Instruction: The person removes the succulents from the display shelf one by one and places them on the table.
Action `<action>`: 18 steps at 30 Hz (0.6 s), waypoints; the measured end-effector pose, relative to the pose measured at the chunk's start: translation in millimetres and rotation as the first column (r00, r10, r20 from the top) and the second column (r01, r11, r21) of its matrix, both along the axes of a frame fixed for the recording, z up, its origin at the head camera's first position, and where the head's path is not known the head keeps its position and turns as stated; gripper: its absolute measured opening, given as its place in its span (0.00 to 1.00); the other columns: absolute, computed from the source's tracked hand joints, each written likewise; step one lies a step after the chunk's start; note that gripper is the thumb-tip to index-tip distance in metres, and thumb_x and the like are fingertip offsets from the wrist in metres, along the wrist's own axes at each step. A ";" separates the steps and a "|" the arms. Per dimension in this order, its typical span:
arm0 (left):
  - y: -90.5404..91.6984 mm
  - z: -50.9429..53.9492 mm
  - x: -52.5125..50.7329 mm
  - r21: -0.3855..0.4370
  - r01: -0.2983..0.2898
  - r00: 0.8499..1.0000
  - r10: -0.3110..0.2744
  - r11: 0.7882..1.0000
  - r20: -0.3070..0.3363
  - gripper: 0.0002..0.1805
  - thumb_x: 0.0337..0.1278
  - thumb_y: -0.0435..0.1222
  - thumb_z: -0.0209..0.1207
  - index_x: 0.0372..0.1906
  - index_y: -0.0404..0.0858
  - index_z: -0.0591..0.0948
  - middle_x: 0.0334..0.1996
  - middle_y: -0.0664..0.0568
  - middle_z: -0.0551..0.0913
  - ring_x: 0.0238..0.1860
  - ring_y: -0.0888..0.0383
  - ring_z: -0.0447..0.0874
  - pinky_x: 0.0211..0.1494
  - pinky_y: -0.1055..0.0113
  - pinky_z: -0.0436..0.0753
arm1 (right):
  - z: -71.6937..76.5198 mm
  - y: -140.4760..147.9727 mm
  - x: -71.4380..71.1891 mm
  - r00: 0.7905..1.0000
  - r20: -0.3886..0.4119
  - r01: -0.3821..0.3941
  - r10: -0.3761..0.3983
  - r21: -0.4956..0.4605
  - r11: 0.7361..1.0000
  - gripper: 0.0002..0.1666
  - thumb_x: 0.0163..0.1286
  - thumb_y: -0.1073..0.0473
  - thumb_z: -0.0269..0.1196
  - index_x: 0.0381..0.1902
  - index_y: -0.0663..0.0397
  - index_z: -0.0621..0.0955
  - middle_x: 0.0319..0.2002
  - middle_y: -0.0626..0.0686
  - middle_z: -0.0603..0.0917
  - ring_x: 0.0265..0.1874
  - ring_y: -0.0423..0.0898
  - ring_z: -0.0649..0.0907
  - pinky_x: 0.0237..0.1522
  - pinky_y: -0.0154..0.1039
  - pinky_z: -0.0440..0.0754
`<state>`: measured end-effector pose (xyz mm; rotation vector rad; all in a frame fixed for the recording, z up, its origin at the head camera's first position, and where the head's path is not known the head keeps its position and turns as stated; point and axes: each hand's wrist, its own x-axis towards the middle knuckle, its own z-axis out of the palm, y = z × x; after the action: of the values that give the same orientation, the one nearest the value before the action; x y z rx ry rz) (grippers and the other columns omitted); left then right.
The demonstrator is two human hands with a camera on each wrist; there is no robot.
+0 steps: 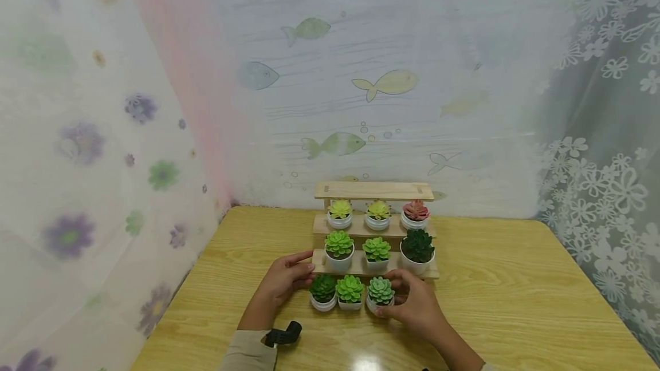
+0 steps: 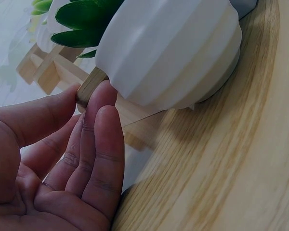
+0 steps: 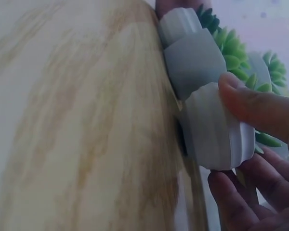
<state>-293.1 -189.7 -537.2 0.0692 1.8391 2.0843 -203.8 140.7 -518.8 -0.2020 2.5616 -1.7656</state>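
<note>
At the left end of the lower shelf of a wooden tiered plant stand (image 1: 373, 190), my left hand (image 1: 282, 279) pinches the board's corner (image 2: 90, 86) between thumb and fingers. My right hand (image 1: 415, 305) grips the white ribbed pot (image 3: 209, 127) of a pale green succulent (image 1: 380, 291), thumb on one side and fingers on the other. Beside it in the front row are a bright green succulent (image 1: 350, 289) in a squarish pot and a dark green succulent (image 1: 323, 288) in a ribbed pot. The ribbed pot (image 2: 168, 53) of the dark green one stands close to my left fingers.
On the lower shelf sit two bright green succulents (image 1: 338, 244) and a larger dark green one (image 1: 417, 246). Two yellow-green succulents (image 1: 340, 209) and a red one (image 1: 415, 210) stand on the shelf above. A wood-grain table (image 1: 515, 302) bears everything; patterned curtains (image 1: 309, 102) hang behind.
</note>
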 end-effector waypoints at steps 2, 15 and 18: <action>-0.1 0.3 0.0 0.000 0.000 1.000 0.000 1.000 0.003 0.31 0.70 0.30 0.63 0.75 0.34 0.71 0.38 0.52 0.91 0.38 0.60 0.90 0.43 0.67 0.89 | -0.2 0.1 0.0 1.000 -0.003 -0.008 0.008 -0.007 1.000 0.44 0.44 0.59 0.86 0.59 0.57 0.79 0.46 0.54 0.89 0.45 0.48 0.89 0.45 0.38 0.90; -0.1 0.7 0.8 0.003 -0.002 1.000 0.002 1.000 0.012 0.31 0.70 0.30 0.63 0.75 0.34 0.72 0.39 0.52 0.91 0.38 0.59 0.91 0.44 0.66 0.90 | -6.8 -0.9 -1.5 1.000 -0.014 -0.016 0.016 0.029 0.999 0.46 0.44 0.55 0.86 0.62 0.49 0.79 0.53 0.55 0.87 0.50 0.50 0.88 0.45 0.36 0.89; 0.4 1.6 1.2 0.007 -0.002 1.000 0.002 1.000 0.013 0.31 0.70 0.30 0.63 0.75 0.34 0.71 0.39 0.52 0.91 0.38 0.60 0.91 0.43 0.66 0.90 | -6.5 -1.3 -1.1 0.999 -0.033 -0.016 0.017 0.039 0.999 0.47 0.44 0.54 0.86 0.63 0.49 0.79 0.54 0.56 0.87 0.51 0.51 0.88 0.46 0.37 0.89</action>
<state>-291.9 -189.3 -535.6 0.0548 1.8254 2.0877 -204.9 139.4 -525.3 -0.2535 2.6063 -1.7202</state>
